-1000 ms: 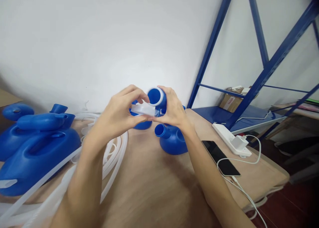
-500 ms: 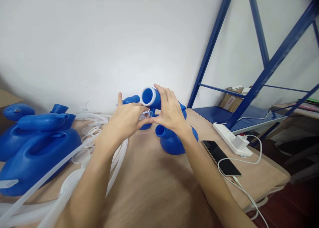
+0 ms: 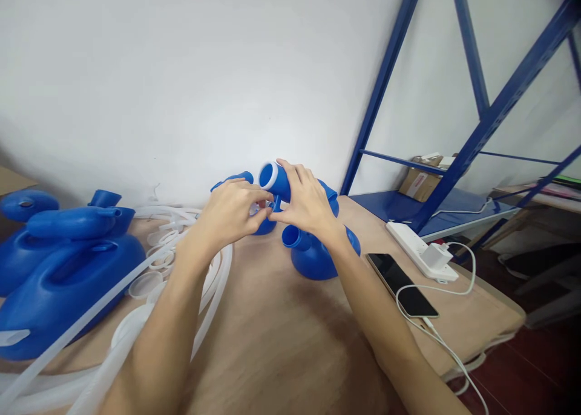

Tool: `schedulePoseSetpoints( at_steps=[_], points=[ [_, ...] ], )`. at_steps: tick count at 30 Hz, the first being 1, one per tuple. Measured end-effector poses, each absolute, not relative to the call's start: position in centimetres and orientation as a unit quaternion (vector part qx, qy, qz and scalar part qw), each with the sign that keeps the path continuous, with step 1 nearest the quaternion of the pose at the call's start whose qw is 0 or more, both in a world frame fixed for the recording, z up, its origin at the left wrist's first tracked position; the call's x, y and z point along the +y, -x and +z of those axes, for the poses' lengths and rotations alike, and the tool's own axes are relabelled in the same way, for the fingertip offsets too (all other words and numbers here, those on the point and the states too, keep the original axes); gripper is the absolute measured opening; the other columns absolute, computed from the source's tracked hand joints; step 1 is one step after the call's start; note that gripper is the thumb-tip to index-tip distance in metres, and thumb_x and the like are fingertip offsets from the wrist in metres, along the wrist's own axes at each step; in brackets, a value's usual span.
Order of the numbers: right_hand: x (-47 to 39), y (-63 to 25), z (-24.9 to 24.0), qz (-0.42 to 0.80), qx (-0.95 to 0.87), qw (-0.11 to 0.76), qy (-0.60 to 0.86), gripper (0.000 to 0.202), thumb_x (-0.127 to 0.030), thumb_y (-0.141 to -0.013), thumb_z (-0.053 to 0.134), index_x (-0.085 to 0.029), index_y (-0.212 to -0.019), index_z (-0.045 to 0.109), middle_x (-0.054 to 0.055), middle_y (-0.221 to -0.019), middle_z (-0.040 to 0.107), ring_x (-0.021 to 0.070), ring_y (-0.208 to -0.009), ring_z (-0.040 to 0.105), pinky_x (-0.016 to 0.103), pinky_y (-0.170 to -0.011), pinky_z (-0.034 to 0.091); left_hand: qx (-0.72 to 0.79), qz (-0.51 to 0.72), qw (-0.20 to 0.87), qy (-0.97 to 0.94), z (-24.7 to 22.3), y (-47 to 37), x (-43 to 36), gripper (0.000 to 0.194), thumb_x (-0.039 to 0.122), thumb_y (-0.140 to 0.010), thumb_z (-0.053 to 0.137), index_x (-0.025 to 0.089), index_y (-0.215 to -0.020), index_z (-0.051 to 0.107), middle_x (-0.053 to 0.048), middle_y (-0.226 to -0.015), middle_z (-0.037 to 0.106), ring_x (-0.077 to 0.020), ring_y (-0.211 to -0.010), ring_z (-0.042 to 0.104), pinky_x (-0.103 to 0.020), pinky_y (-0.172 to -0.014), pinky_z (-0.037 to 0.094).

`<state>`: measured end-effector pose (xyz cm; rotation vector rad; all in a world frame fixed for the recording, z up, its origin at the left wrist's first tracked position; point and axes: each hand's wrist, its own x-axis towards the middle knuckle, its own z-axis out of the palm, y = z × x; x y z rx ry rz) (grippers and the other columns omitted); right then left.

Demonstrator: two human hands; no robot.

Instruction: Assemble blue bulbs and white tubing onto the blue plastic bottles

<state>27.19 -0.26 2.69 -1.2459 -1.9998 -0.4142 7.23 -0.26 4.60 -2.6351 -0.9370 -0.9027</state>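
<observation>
My right hand is wrapped around the neck of a blue plastic bottle. A white ring circles its open mouth, which faces left and toward me. My left hand pinches a small translucent plastic piece just below the mouth, by a thin blue stub. Fingers partly hide this piece, so its exact shape is unclear. Under my right wrist, another blue bottle stands on the table with its spout to the left. More blue bottle parts show behind my hands.
Several blue bottles crowd the left side of the table. White tubing and clear round lids lie beside them. On the right are a phone, a cable and a power strip. A blue metal rack rises behind.
My left fingers have curled in, the index finger coming down, and now cover more of the translucent piece. The bottle in my right hand has dipped slightly.
</observation>
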Motion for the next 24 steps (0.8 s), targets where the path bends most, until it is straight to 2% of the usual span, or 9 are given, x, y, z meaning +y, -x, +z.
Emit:
schedulePoseSetpoints(
  at_steps=[3, 9, 12, 16, 21, 24],
  points=[
    [-0.3, -26.8, 2.7, -0.14, -0.78, 0.37, 0.485, 0.095, -0.043, -0.073, 0.078, -0.023, -0.157, 0.039, 0.015, -0.135, 0.059, 0.0382, -0.12, 0.057, 0.057, -0.1, 0.052, -0.306, -0.339, 0.077, 0.887, 4.4, -6.8, 0.2, 0.022, 0.027, -0.086, 0.059, 0.019, -0.095, 0.077, -0.006, -0.089, 0.079, -0.0253, -0.082, 0.07, -0.039, -0.081, 0.052],
    [-0.1, -26.5, 2.3, -0.142, -0.762, 0.378, 0.506, 0.093, -0.043, -0.074, 0.077, -0.022, -0.157, 0.039, 0.016, -0.134, 0.06, 0.0397, -0.12, 0.059, 0.059, -0.1, 0.051, -0.299, -0.354, 0.065, 0.884, 4.1, -7.1, 0.4, 0.018, 0.027, -0.082, 0.058, 0.018, -0.088, 0.071, -0.006, -0.083, 0.074, -0.0233, -0.08, 0.068, -0.039, -0.085, 0.052],
    [0.2, -26.7, 2.2, -0.141, -0.747, 0.389, 0.52, 0.095, -0.047, -0.074, 0.078, -0.02, -0.156, 0.04, 0.018, -0.132, 0.061, 0.0412, -0.119, 0.059, 0.061, -0.099, 0.051, -0.326, -0.345, 0.048, 0.879, 4.2, -7.0, 0.4, 0.021, 0.034, -0.084, 0.057, 0.018, -0.086, 0.07, -0.007, -0.085, 0.074, -0.0249, -0.081, 0.068, -0.039, -0.082, 0.052],
    [-0.1, -27.1, 2.4, -0.138, -0.75, 0.39, 0.516, 0.098, -0.046, -0.073, 0.082, -0.019, -0.156, 0.038, 0.018, -0.136, 0.058, 0.041, -0.123, 0.057, 0.061, -0.102, 0.052, -0.396, -0.29, -0.043, 0.87, 4.8, -4.8, 0.7, 0.03, 0.047, -0.083, 0.06, 0.021, -0.093, 0.073, -0.006, -0.093, 0.078, -0.0264, -0.087, 0.072, -0.037, -0.079, 0.054],
    [-0.9, -26.9, 3.0, -0.142, -0.767, 0.43, 0.454, 0.091, -0.045, -0.078, 0.079, -0.027, -0.157, 0.036, 0.015, -0.143, 0.055, 0.0404, -0.128, 0.055, 0.063, -0.104, 0.051, -0.542, -0.16, -0.077, 0.821, 3.8, 2.6, 2.8, 0.03, 0.054, -0.075, 0.068, 0.025, -0.081, 0.076, -0.005, -0.083, 0.08, -0.0261, -0.073, 0.072, -0.033, -0.061, 0.053],
    [-1.3, -26.7, 3.2, -0.151, -0.786, 0.434, 0.413, 0.092, -0.049, -0.079, 0.079, -0.029, -0.157, 0.035, 0.014, -0.148, 0.053, 0.0405, -0.132, 0.053, 0.064, -0.108, 0.048, -0.598, -0.137, -0.065, 0.787, 1.6, 7.2, 4.9, 0.048, 0.061, -0.07, 0.072, 0.021, -0.097, 0.078, -0.008, -0.087, 0.08, -0.0272, -0.07, 0.074, -0.034, -0.056, 0.054]
  ],
)
